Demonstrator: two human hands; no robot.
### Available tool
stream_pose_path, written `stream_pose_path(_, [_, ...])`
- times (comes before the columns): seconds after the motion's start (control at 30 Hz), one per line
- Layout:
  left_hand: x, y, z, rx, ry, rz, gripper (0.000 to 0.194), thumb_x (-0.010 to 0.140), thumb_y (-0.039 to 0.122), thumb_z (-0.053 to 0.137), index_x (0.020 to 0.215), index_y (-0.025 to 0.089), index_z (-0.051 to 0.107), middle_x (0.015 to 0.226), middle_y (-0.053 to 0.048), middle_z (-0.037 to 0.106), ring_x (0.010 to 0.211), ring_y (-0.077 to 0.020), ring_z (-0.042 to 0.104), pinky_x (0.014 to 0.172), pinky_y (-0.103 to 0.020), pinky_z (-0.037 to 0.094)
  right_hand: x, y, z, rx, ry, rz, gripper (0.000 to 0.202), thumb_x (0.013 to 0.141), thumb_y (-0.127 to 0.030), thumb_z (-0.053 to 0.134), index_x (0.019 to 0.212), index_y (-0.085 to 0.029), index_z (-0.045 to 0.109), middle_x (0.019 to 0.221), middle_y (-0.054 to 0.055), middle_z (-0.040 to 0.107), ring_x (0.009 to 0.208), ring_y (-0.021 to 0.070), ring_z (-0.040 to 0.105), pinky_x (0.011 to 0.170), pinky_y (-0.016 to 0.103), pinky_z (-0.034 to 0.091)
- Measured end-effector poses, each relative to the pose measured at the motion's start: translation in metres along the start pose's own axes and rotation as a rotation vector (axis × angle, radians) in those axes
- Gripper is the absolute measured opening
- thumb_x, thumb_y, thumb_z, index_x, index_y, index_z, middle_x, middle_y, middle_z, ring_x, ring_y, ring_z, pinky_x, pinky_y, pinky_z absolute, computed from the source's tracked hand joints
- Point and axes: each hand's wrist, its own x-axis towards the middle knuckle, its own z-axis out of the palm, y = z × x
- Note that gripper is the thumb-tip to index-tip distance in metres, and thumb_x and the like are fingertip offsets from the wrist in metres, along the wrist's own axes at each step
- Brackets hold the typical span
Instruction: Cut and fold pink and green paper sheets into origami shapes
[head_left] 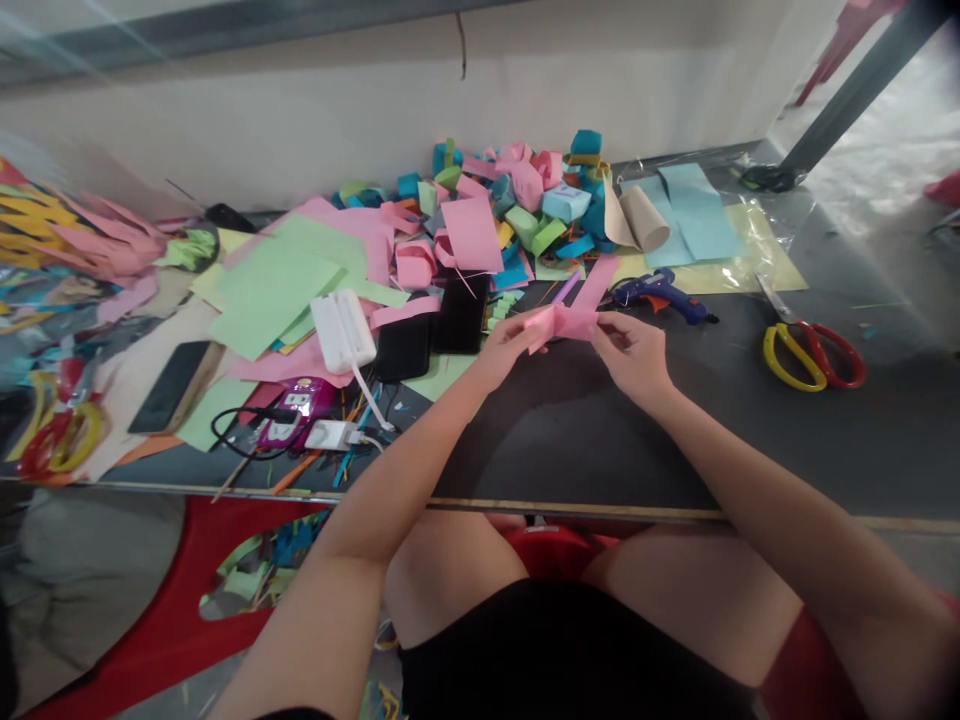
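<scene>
Both my hands are raised over the dark table, holding a folded pink paper piece (568, 322) between them. My left hand (510, 345) pinches its left end, where the paper is folded. The right end of the strip is pinched by my right hand (631, 350). Just behind the held paper lie another pink strip (598, 283) and a purple stick-like item (566, 288). To the right of these, a blue glue gun (667, 295) rests on its side.
Red-and-yellow scissors (814, 352) lie at the right, with another pair (64, 425) far left. A pile of folded paper pieces (525, 195) stands behind my hands. Phones (461, 312), a white power bank (343, 330) and green sheets (277, 280) cover the left side.
</scene>
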Motion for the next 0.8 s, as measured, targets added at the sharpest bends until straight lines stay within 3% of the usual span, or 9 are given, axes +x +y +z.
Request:
stream_pose_path(0.1, [0.002, -0.006, -0.003, -0.004, 0.025, -0.04, 0.058, 0.083, 0.071, 0.067, 0.094, 0.015, 0.077, 0.083, -0.009, 0.074, 0.069, -0.0165, 0.067, 0.062, -0.03, 0.06, 0.006, 0.005, 0.002, 0.181, -0.033, 0.096, 0.032, 0.08, -0.051, 0.073, 0.084, -0.02, 0.078, 0.077, 0.004, 0.072, 0.062, 0.0152, 0.061, 0.057, 0.032, 0.058])
stream_pose_path(0.17, [0.003, -0.007, -0.005, 0.097, 0.057, 0.007, 0.058, 0.085, 0.069, 0.066, 0.105, 0.016, 0.075, 0.094, -0.01, 0.076, 0.071, -0.0157, 0.068, 0.062, -0.028, 0.059, 0.008, 0.005, 0.003, 0.27, -0.028, 0.139, 0.035, 0.073, -0.054, 0.08, 0.074, -0.019, 0.076, 0.072, 0.003, 0.068, 0.059, 0.0136, 0.058, 0.053, 0.031, 0.057])
stream_pose_path(0.27, [0.003, -0.002, -0.008, 0.406, 0.13, 0.233, 0.065, 0.086, 0.065, 0.069, 0.135, 0.023, 0.062, 0.132, -0.013, 0.069, 0.102, -0.0212, 0.07, 0.074, -0.029, 0.061, 0.009, 0.001, 0.004, 0.336, -0.003, 0.202, 0.039, 0.063, -0.055, 0.087, 0.068, -0.02, 0.073, 0.066, 0.001, 0.066, 0.053, 0.0111, 0.054, 0.049, 0.029, 0.054])
stream_pose_path(0.33, [0.001, 0.004, -0.008, 0.67, 0.168, 0.419, 0.064, 0.088, 0.059, 0.071, 0.141, 0.025, 0.057, 0.144, -0.015, 0.061, 0.125, -0.0267, 0.063, 0.088, -0.035, 0.06, 0.008, -0.001, 0.005, 0.353, 0.004, 0.234, 0.039, 0.059, -0.053, 0.091, 0.064, -0.02, 0.072, 0.063, 0.0, 0.065, 0.051, 0.0099, 0.053, 0.047, 0.027, 0.051])
stream_pose_path(0.43, [-0.003, 0.01, -0.003, 0.979, 0.193, 0.626, 0.039, 0.096, 0.043, 0.066, 0.131, 0.025, 0.065, 0.143, -0.013, 0.061, 0.135, -0.0283, 0.057, 0.104, -0.043, 0.053, 0.007, -0.001, 0.005, 0.418, 0.02, 0.275, 0.042, 0.053, -0.049, 0.095, 0.06, -0.02, 0.067, 0.063, 0.0, 0.067, 0.052, 0.0091, 0.054, 0.046, 0.024, 0.049])
stream_pose_path(0.53, [-0.006, 0.009, 0.001, 1.056, 0.248, 0.783, 0.017, 0.1, 0.031, 0.058, 0.107, 0.025, 0.073, 0.13, -0.008, 0.069, 0.128, -0.0241, 0.062, 0.11, -0.044, 0.048, 0.009, -0.001, 0.005, 0.507, 0.037, 0.315, 0.049, 0.049, -0.052, 0.097, 0.059, -0.021, 0.061, 0.063, 0.0, 0.066, 0.052, 0.0091, 0.055, 0.045, 0.023, 0.049])
stream_pose_path(0.67, [-0.007, 0.004, -0.001, 1.062, 0.313, 0.856, 0.021, 0.1, 0.031, 0.059, 0.086, 0.024, 0.073, 0.114, -0.004, 0.074, 0.122, -0.0221, 0.065, 0.11, -0.041, 0.046, 0.012, 0.0, 0.004, 0.642, 0.039, 0.368, 0.058, 0.05, -0.064, 0.093, 0.062, -0.022, 0.054, 0.062, -0.004, 0.057, 0.052, 0.0083, 0.054, 0.044, 0.021, 0.048])
stream_pose_path(0.8, [-0.009, 0.0, -0.004, 1.09, 0.263, 0.88, 0.019, 0.099, 0.029, 0.06, 0.087, 0.025, 0.074, 0.109, -0.003, 0.076, 0.118, -0.0212, 0.067, 0.107, -0.038, 0.046, 0.011, 0.002, 0.006, 0.68, 0.009, 0.413, 0.061, 0.058, -0.07, 0.087, 0.069, -0.024, 0.05, 0.062, -0.006, 0.052, 0.05, 0.0079, 0.051, 0.044, 0.022, 0.048])
